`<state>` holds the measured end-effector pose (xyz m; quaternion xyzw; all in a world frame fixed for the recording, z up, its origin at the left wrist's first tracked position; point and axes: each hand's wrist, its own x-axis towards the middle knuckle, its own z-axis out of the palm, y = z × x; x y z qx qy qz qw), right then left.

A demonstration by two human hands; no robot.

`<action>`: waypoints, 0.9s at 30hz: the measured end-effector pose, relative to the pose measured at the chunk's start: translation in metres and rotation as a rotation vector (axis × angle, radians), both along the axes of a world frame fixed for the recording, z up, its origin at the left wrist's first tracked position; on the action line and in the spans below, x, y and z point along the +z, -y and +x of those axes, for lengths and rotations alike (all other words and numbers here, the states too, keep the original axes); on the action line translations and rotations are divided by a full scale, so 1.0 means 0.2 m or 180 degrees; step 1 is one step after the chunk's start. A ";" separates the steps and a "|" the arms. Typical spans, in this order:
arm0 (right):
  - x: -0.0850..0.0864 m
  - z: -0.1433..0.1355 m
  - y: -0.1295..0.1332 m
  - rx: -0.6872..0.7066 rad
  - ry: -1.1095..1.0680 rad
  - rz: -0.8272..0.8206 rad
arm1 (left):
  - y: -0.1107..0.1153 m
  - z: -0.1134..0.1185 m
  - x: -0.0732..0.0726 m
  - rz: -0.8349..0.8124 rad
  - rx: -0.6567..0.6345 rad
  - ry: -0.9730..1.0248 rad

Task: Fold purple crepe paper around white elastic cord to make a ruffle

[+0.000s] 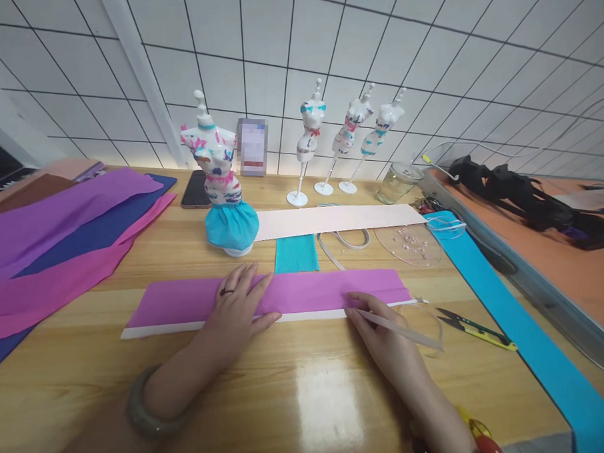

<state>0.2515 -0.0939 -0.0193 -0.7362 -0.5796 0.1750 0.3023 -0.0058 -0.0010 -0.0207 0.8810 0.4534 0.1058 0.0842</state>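
Purple strip [304, 292] lying just nearside of mannequin [230, 227], long axis L-R, L hand [234, 305] pressing it w/ fingers spread, R hand [390, 337] pinching thin tape [413, 333] at strip's near edge, R of mannequin.

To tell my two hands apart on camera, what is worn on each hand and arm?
Left hand: a thin dark ring and a thick, smooth grey-green bangle. Right hand: a bracelet of large glossy beads, red, yellow and dark. No sleeves or gloves show.
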 end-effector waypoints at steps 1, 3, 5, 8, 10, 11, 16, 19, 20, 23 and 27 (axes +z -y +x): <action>0.00 0.00 0.00 -0.0005 0.0005 0.0001 | 0.00 0.00 0.00 0.0008 0.0001 0.0019; 0.00 0.00 0.00 -0.0011 0.0024 0.0015 | 0.00 0.00 0.00 0.0001 0.0010 0.0041; 0.00 -0.01 -0.01 -0.0016 0.0036 0.0017 | 0.00 0.00 0.00 -0.0031 0.0029 0.0032; 0.01 -0.01 -0.01 -0.0005 0.0032 0.0026 | 0.00 0.00 0.00 -0.0024 0.0029 0.0016; 0.01 -0.01 -0.01 0.0009 0.0030 0.0048 | 0.00 0.00 0.00 0.0028 0.0019 0.0027; 0.01 -0.01 -0.02 0.0009 0.0020 0.0057 | 0.00 0.00 -0.01 0.0058 0.0009 0.0040; 0.04 -0.02 -0.02 -0.0065 -0.0111 -0.0072 | 0.00 -0.01 -0.01 0.0113 -0.0014 0.0058; 0.06 -0.03 -0.02 -0.0140 -0.0148 -0.0206 | 0.00 -0.01 -0.01 0.0057 -0.0013 0.0005; 0.06 -0.03 -0.02 -0.0157 -0.0173 -0.0240 | 0.00 -0.01 -0.01 0.0070 -0.0033 -0.0012; 0.06 -0.02 -0.03 -0.0192 -0.0296 -0.0275 | 0.00 -0.02 -0.02 0.0223 -0.0155 -0.0083; 0.06 0.00 -0.04 -0.0186 -0.0437 -0.0284 | 0.00 -0.02 -0.02 0.0377 -0.0221 -0.0255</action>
